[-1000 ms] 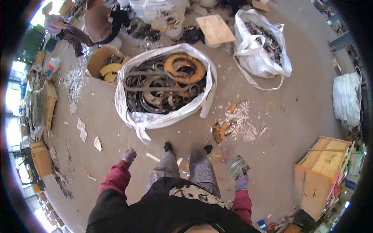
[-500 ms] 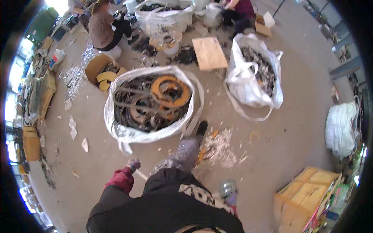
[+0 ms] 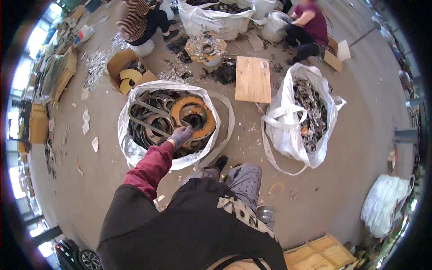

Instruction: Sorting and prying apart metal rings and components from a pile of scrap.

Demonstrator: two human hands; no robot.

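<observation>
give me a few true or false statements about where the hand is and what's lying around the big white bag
1. The left hand reaches into the big white bag and rests at the orange ring. True.
2. The big white bag is filled with paper scraps. False: it holds dark metal rings and strips, with the orange ring on top.
3. A wooden board lies flat on the floor between the two white bags. True.
4. The right hand is gripping the second white bag. False: the right hand is not in view, and nothing touches that bag.
5. Nobody else is around. False: two seated people work at the far side.
</observation>
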